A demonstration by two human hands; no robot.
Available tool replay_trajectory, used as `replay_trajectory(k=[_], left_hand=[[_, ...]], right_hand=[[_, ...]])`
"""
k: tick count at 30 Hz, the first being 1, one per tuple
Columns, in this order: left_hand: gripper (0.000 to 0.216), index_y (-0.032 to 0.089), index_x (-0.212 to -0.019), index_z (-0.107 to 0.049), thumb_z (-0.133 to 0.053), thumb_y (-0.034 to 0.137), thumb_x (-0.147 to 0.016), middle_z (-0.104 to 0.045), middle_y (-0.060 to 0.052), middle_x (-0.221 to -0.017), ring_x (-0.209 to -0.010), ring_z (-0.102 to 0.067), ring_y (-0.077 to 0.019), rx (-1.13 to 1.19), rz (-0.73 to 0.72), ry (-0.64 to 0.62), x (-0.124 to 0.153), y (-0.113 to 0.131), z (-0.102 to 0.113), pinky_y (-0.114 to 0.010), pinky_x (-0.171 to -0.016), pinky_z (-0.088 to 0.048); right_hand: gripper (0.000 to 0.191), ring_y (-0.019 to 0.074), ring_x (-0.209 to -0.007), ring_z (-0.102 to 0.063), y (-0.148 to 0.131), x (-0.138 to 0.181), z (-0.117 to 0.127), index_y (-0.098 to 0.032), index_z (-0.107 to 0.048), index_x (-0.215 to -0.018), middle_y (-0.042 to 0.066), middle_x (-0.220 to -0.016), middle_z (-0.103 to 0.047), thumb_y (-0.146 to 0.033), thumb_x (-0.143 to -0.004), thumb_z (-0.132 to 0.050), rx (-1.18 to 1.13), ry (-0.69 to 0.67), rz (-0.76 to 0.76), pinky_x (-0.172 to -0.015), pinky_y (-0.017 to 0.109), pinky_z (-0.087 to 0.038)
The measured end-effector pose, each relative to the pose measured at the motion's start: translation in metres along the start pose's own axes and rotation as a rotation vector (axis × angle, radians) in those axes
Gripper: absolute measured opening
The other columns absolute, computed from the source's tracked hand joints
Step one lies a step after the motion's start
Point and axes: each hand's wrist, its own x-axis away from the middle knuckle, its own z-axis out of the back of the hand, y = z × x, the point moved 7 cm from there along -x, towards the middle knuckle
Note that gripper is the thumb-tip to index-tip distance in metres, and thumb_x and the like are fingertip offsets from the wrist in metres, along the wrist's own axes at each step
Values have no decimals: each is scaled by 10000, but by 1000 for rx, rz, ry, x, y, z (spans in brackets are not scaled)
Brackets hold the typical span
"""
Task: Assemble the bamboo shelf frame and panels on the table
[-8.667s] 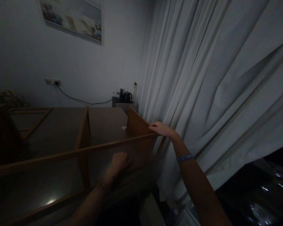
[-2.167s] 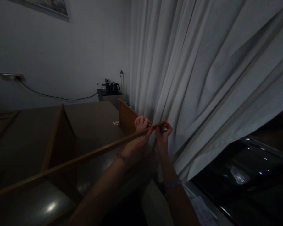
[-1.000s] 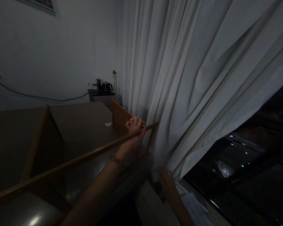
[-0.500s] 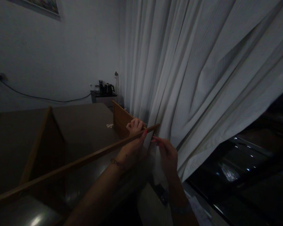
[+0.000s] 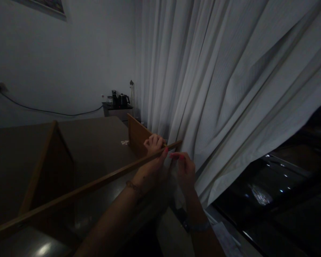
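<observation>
A long, narrow wooden board (image 5: 96, 185) runs aslant from the lower left to the curtain. Near its far end, my left hand (image 5: 150, 170) wraps over it, with the thumb on the near side and the fingers beyond. A small yellowish spot shows by those fingertips, too small to name. Just below the board's end, my right hand (image 5: 186, 173) is closed, its thumb and index finger pinched together. Whatever lies in that pinch, if anything, is too dim to make out.
Upright wooden panels (image 5: 46, 164) rise from a dark flat surface (image 5: 96, 142). White curtains (image 5: 216, 89) hang close on the right, beside dark glass (image 5: 283, 200). A black kettle (image 5: 123, 99) stands on a small cabinet at the back. A cable (image 5: 42, 110) runs along the wall.
My right hand has moved slightly left and up, closer to the board and my left thumb. The left hand keeps its grip in nearly the same place.
</observation>
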Motion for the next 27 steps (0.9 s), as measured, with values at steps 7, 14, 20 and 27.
replay_trajectory(k=[7,14,20,27], left_hand=[[321,227,-1021,-619,-320,338,-978,-550,-85,-1187,-1167,-419,-273,-40,27,1,-1,5,7,-465,-985,-339],[283,190,-945,-569,-349,370,-945,-561,-90,-1076,-1099,-463,-263,-39,138,76,-9,0,13,-430,-949,-364],[280,214,-986,-566,-353,388,-935,-576,-84,-1075,-1151,-449,-265,-36,165,71,-12,-4,9,-424,-957,-377],[246,216,-947,-589,-394,367,-941,-589,-87,-1068,-1096,-478,-259,-45,98,37,-7,1,10,-404,-937,-394]], right_hand=[[325,180,-854,-612,-8,-2,1,-228,-663,-953,29,-867,-658,-337,-1030,-366,116,-14,94,-773,320,-479],[319,169,-805,-581,-23,-9,1,-215,-618,-877,30,-830,-624,-288,-1035,-351,219,-24,201,-733,303,-459],[387,174,-796,-552,-12,-6,-4,-215,-571,-842,28,-805,-571,-367,-1047,-280,162,8,158,-740,320,-434],[534,196,-831,-550,-1,-6,-7,-225,-614,-848,30,-811,-580,-519,-1027,-206,61,-1,116,-813,363,-409]])
